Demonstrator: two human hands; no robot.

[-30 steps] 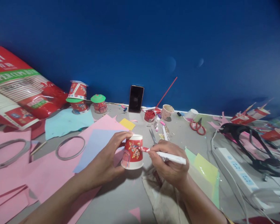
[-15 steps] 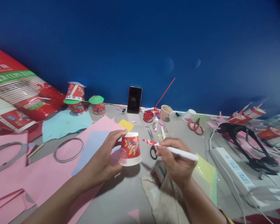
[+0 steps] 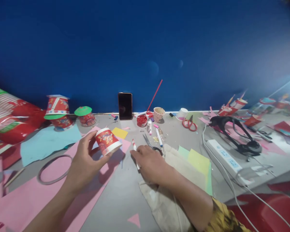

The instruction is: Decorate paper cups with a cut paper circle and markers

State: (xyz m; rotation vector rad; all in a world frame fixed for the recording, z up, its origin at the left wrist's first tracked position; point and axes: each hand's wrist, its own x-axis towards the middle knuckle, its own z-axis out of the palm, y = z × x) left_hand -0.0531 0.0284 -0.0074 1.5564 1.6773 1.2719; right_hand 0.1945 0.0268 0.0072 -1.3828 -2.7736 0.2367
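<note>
Blue wall (image 3: 99, 48) backs a grey worktop (image 3: 111, 206). Left to right: stacked paper cups (image 3: 58, 105); left hand (image 3: 83, 159), pinching a tilted red-and-white cup (image 3: 108, 140) between thumb and fingers above pink paper (image 3: 16, 206); right hand (image 3: 153, 163), touching a white marker (image 3: 134, 146) at the worktop, whether pinching cannot be told; power strip (image 3: 223, 155).

The right hand (image 3: 151, 165) partly hides the red-and-white marker (image 3: 134, 146) and black-handled scissors (image 3: 147, 140) — the view's left edge crops the red bag (image 3: 19, 116).

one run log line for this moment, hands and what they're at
left hand: holds paper cup, tilted | right hand: at red-and-white marker, grip unclear | beside right hand: dark-handled scissors
</note>
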